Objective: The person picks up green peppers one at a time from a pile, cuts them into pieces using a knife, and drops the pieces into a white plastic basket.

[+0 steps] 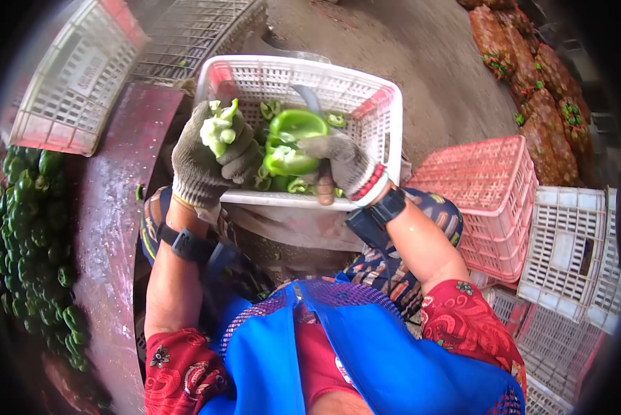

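Observation:
My left hand, in a grey knit glove, is closed around a pale green pepper core with white seeds showing. My right hand, gloved too, grips a knife whose brown handle end sticks out below the fist. Its curved grey blade shows above a bright green bell pepper, cut open and hollow. The pepper lies against my right fingers and hides the middle of the knife. Both hands are over a white plastic basket holding more green pepper pieces.
On the left, many green peppers lie beside a reddish metal ledge. A white crate stands tilted at upper left. Red crates and white crates are stacked at right. Filled orange net sacks lie at upper right.

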The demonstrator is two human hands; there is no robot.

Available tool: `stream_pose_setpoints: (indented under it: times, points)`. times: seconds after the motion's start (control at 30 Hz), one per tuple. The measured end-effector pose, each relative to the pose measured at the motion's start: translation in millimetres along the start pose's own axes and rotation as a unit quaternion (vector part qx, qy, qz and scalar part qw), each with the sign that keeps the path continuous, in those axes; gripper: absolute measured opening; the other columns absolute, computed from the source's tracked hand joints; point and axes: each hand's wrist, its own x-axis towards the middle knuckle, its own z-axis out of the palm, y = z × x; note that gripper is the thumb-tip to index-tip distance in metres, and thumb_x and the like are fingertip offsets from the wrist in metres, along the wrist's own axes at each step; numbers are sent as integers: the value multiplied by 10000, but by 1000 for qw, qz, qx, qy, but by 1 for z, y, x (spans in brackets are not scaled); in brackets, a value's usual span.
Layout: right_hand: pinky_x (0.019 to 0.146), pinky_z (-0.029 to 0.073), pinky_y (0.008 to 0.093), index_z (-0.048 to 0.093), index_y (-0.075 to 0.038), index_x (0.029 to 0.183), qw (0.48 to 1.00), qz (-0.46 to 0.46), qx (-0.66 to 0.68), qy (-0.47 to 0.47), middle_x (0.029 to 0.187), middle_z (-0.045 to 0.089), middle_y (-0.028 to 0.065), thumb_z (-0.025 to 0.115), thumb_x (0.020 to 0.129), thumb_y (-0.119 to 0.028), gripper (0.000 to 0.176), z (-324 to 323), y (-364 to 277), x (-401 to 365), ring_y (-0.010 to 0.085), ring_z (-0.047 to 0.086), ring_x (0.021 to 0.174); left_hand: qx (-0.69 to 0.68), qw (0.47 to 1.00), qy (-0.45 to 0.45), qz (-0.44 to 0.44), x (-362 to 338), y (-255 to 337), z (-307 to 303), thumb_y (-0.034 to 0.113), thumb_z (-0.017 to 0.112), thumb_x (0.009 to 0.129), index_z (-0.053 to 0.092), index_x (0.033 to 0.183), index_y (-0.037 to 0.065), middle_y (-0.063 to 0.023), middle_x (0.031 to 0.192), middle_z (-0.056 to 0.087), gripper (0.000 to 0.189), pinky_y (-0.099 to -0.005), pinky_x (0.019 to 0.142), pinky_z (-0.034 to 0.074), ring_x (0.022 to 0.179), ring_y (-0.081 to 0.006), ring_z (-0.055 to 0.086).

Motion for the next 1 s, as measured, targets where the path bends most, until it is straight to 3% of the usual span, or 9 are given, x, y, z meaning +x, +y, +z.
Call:
stream_pose_setpoints:
  times: [0.1, 0.17, 0.23, 0.27, 0.37, 0.43, 0.7, 0.9, 1.0]
  points:
    - [460, 563, 345, 635, 21, 1274, 965, 83, -241, 61, 898, 713, 207, 727, 871, -344, 552, -22, -23, 2, 197, 660, 565, 23, 999, 30, 38, -29, 24, 6, 507, 370, 1082, 543, 851, 68, -36, 604, 411, 526, -328, 476, 349, 470, -175, 365]
    - [668, 580, 416, 637, 30, 1271, 730, -178, -647, 127, 892, 711, 225, 729, 868, -317, 540, -90, 27, 41, 273, 711, 728, 58, 982, 171, 60, -60, 39, 28, 486, 373, 1079, 539, 833, 61, -50, 624, 448, 518, -331, 512, 404, 508, -191, 440]
    - [613, 536, 360, 641, -13, 1272, 656, -248, -702, 124, 921, 735, 127, 747, 869, -273, 492, -134, 58, 42, 208, 686, 701, 528, 819, 198, 109, -115, 56, 31, 410, 511, 1056, 584, 866, 76, -56, 720, 560, 391, -343, 613, 492, 615, -215, 576]
    - [580, 518, 337, 642, -18, 1255, 747, -106, -639, 151, 917, 721, 103, 741, 877, -265, 462, -127, 50, 43, 183, 658, 672, 789, 555, 219, 147, -151, 64, 22, 392, 566, 1044, 619, 916, 68, -71, 767, 619, 353, -352, 656, 521, 642, -223, 614]
    - [522, 472, 271, 642, -42, 1198, 937, 75, -309, 148, 813, 641, 8, 699, 939, -252, 338, -67, 13, 23, 116, 564, 595, 397, 784, 432, -204, -261, 101, 30, 512, 600, 1017, 719, 1062, 44, -88, 881, 697, 485, -340, 754, 549, 714, -205, 669]
    - [522, 462, 236, 636, -56, 1212, 968, 52, -201, 143, 760, 588, -24, 668, 990, -255, 300, -41, -7, 12, 82, 532, 578, 563, 427, 358, -611, -266, 100, 45, 601, 622, 964, 758, 1107, 43, -125, 996, 751, 592, -369, 847, 561, 899, -237, 732]
    - [506, 525, 151, 642, -50, 1118, 938, 44, 285, 192, 880, 613, 31, 653, 1014, -236, 213, -73, 17, 48, 57, 602, 609, 817, 188, 541, -58, -243, 234, -91, 484, 703, 889, 472, 1439, 13, -278, 1345, 598, 759, -505, 1002, 522, 1199, -438, 626]
    - [455, 489, 227, 618, -85, 1165, 943, 159, 106, 273, 758, 608, 17, 693, 984, -211, 233, -50, 48, 60, 66, 523, 503, 654, 303, 684, -113, -178, 396, -198, 496, 669, 880, 422, 1513, 12, -309, 1508, 485, 834, -464, 1111, 471, 1369, -432, 533]
    - [475, 495, 239, 609, -94, 1239, 942, 170, 81, 278, 791, 628, 19, 675, 1006, -255, 291, -48, 50, 65, 75, 549, 539, 644, 245, 718, -97, -155, 364, -165, 531, 681, 843, 420, 1520, 67, -299, 1510, 468, 861, -496, 1126, 450, 1390, -458, 498]
